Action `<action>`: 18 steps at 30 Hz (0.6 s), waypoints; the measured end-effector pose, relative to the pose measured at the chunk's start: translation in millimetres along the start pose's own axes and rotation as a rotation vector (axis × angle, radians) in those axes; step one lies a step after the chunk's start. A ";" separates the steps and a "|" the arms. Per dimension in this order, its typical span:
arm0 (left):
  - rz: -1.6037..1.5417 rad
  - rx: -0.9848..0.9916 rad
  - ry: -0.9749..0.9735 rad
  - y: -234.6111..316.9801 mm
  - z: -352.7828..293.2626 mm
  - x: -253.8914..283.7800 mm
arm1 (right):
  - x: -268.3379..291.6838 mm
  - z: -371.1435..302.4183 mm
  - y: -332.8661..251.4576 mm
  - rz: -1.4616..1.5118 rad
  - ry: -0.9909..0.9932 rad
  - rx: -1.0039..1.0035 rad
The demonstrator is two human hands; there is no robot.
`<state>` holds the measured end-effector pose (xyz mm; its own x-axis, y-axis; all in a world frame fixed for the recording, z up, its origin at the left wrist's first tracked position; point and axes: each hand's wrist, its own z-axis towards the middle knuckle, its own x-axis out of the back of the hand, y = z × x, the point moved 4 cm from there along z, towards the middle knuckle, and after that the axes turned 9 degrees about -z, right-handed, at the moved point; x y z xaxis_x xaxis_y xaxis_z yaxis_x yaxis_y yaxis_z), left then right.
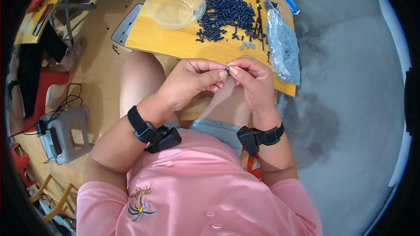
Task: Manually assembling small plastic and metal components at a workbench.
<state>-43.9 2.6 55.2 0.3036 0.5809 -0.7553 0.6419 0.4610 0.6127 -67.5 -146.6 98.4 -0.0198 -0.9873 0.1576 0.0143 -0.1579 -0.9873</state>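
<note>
My left hand (190,78) and my right hand (256,81) meet over my lap, just off the table's near edge. Between the left thumb and forefinger is pinched a small dark plastic piece (227,69), mostly covered by the fingertips. The right thumb and forefinger press together against its end; what they grip is too small and hidden to make out. Beyond the hands, a heap of short dark plastic pieces (229,13) spreads over the yellow table (179,46). A few small clear pieces (247,45) lie at the heap's near side.
A clear round plastic bowl (168,17) stands left of the heap. Along the table's right edge lies a clear plastic bag (282,48) full of small greyish pieces, with a blue and white packet (288,1) behind it. A grey stool (70,131) stands at the left.
</note>
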 end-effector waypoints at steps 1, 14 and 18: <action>-0.009 0.005 -0.009 0.1 -0.1 -0.7 | 0.3 0.5 -3.6 -0.040 0.002 0.023; 0.054 0.012 -0.007 1.4 -1.7 1.3 | 0.9 0.8 -22.9 -0.488 -0.034 0.283; 0.156 -0.020 0.035 2.3 -2.3 0.4 | -3.6 -2.7 -34.5 -0.630 -0.010 0.346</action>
<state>-43.9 5.5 56.8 0.3740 0.6693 -0.6420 0.5745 0.3763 0.7269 -70.6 -137.6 131.9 -0.1191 -0.7066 0.6975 0.3193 -0.6925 -0.6470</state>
